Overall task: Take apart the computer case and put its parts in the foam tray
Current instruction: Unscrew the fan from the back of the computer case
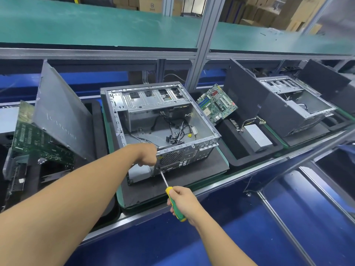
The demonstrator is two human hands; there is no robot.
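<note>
Hands apart, head view: left hand (148, 157) curled on rear top edge of computer case (163, 120), bracing it; right hand (183, 203) clamped round screwdriver (169, 191), tip at rear panel; case sits open on foam tray (201, 169); we advise: shaft square to screw, firm push, slow turns, catch screw.

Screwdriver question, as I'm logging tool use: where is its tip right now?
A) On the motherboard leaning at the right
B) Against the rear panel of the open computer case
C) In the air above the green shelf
B: the right hand holds the green and yellow screwdriver by its grip, and the shaft's tip meets the rear panel of the computer case, just below the left hand.
</note>
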